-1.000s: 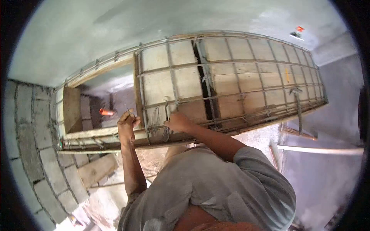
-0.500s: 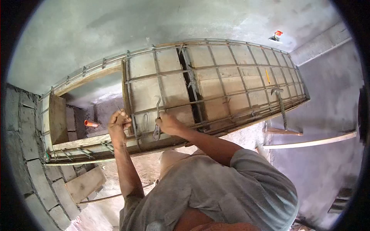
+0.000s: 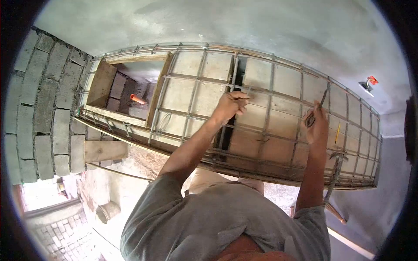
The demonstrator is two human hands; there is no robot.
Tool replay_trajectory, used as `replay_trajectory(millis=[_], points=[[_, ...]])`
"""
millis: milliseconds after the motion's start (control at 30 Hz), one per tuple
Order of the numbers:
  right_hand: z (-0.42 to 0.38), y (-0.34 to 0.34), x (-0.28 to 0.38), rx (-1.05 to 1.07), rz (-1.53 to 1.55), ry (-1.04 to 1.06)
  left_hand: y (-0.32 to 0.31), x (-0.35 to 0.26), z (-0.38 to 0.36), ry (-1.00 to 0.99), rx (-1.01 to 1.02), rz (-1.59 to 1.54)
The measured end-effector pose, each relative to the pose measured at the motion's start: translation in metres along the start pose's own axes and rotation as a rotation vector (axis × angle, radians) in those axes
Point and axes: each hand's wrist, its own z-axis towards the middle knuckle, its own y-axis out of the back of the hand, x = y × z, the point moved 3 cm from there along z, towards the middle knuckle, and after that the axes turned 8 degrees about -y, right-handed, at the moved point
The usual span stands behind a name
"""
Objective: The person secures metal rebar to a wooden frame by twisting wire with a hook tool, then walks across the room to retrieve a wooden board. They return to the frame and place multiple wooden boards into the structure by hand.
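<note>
My left hand [image 3: 230, 106] is over the middle of the rebar grid [image 3: 248, 127], near the dark gap in the panels. Its fingertips are pinched on what looks like a short, thin tie wire [image 3: 249, 90]. My right hand [image 3: 319, 126], farther right, is closed around a dark rebar tying hook [image 3: 325, 96]. The hook's shaft points up and away, and its looped handle end [image 3: 309, 119] shows beside the fingers. Pale boards [image 3: 213, 98] lie under the crossed bars.
A wood-framed opening [image 3: 159, 95] with an orange pipe [image 3: 138, 99] is at left. A looped wire [image 3: 163, 122] lies on the grid. At right are a yellow pencil [image 3: 337, 132] and a hammer [image 3: 335, 172] hooked on the near edge. Block wall [image 3: 39, 100] stands far left.
My view has swung left. Both hands have moved right along the grid: the left from beside the opening to the middle, the right with the tying hook toward the pencil.
</note>
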Motion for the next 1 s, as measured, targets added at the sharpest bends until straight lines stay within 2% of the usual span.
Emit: replay_trajectory(millis=[67, 133, 167, 233, 367, 500, 633, 767, 867, 933, 1000], points=[[0.000, 0.048, -0.007, -0.087, 0.068, -0.026, -0.033, 0.013, 0.023, -0.006, -0.002, -0.050], [0.006, 0.085, -0.027, 0.011, -0.162, -0.244, -0.056, 0.018, 0.052, 0.003, -0.031, -0.120], [0.011, 0.096, -0.024, 0.001, -0.156, -0.236, -0.063, 0.018, 0.068, 0.009, -0.071, -0.187], [0.014, 0.092, -0.015, 0.146, -0.172, -0.131, -0.070, 0.020, 0.103, 0.029, -0.116, -0.182], [0.007, 0.073, 0.023, 0.108, -0.176, 0.036, -0.074, 0.032, 0.160, 0.026, -0.217, -0.255], [0.016, 0.084, 0.018, 0.090, -0.243, -0.036, -0.076, 0.051, 0.199, 0.035, -0.309, -0.323], [0.028, 0.086, 0.003, 0.039, -0.321, -0.171, -0.081, 0.067, 0.217, 0.034, -0.316, -0.358], [0.046, 0.077, -0.006, 0.065, -0.272, -0.182, -0.083, 0.078, 0.227, 0.030, -0.257, -0.371], [0.059, 0.065, -0.007, 0.121, -0.257, -0.177, -0.080, 0.082, 0.236, 0.118, -0.208, -0.347], [0.075, 0.061, -0.016, 0.115, -0.320, -0.222, -0.082, 0.083, 0.243, 0.259, -0.196, -0.466], [0.088, 0.052, -0.020, 0.119, -0.346, -0.225, -0.083, 0.081, 0.250, 0.288, -0.160, -0.519]])
